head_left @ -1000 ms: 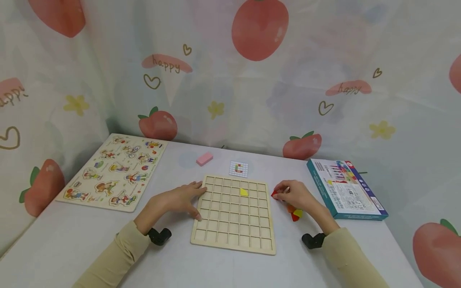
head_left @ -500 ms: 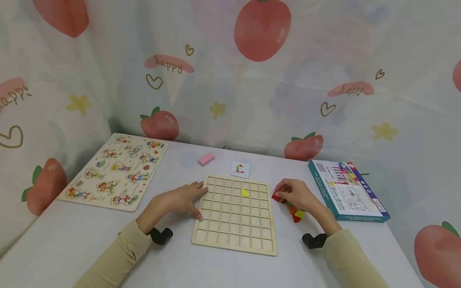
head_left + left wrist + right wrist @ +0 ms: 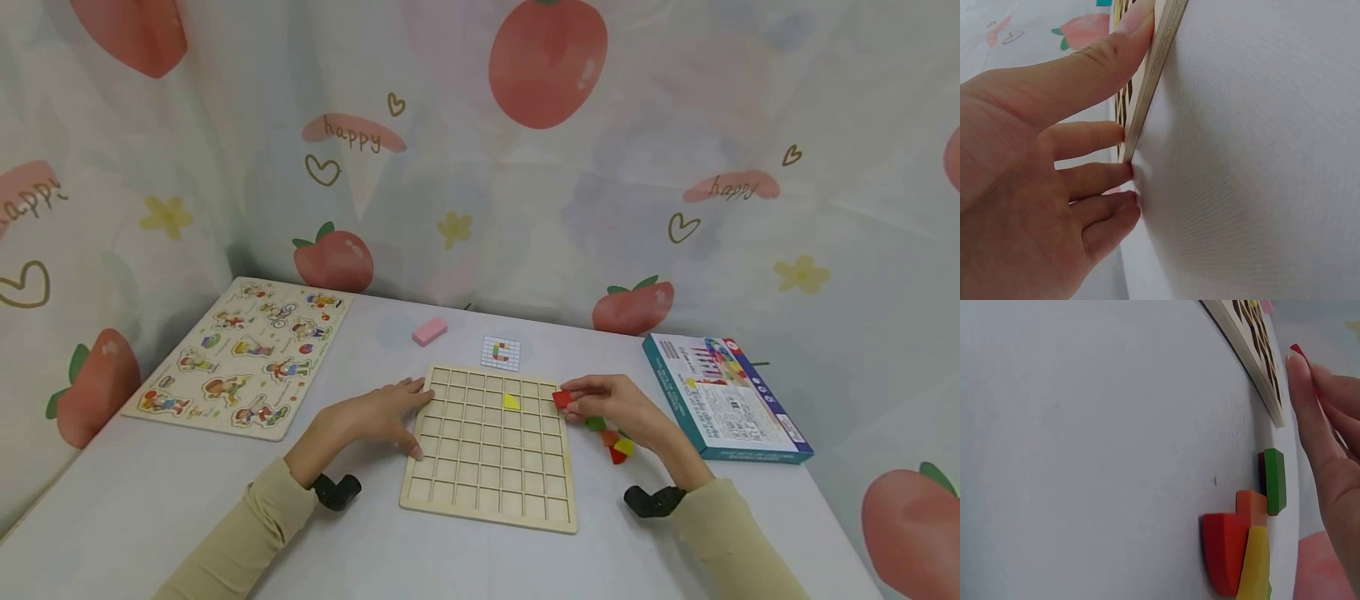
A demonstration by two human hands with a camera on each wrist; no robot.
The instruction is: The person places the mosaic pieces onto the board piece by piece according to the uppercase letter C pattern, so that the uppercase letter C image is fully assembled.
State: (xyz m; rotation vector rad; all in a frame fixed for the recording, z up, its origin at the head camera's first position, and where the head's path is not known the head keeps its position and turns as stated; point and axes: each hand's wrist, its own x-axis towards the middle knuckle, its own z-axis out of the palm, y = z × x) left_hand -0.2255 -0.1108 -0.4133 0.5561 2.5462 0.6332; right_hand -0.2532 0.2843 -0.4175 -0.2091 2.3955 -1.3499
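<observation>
A wooden grid board (image 3: pixel 491 504) lies mid-table with one yellow block (image 3: pixel 512 402) in a cell of an upper row. My left hand (image 3: pixel 375 417) rests against the board's left edge, thumb and fingertips touching it with the fingers fairly straight, as the left wrist view confirms. Between thumb and fingers, my right hand (image 3: pixel 615 404) pinches a red block (image 3: pixel 562 399) at the board's upper right edge. Just below that hand sits a small pile of blocks: a green block (image 3: pixel 1275 481), an orange block (image 3: pixel 1251 506), a red quarter-round block (image 3: pixel 1225 550) and a yellow block (image 3: pixel 1255 562).
Behind the board lie a pattern card (image 3: pixel 500 353) and a pink block (image 3: pixel 430 332). A picture puzzle board (image 3: pixel 247 358) is at the far left, and a flat box (image 3: pixel 727 400) at the right. A printed cloth hangs behind the table.
My right hand has lifted the red block from beside the pile and moved it left to the board's right edge. The left hand stays at the board's left edge.
</observation>
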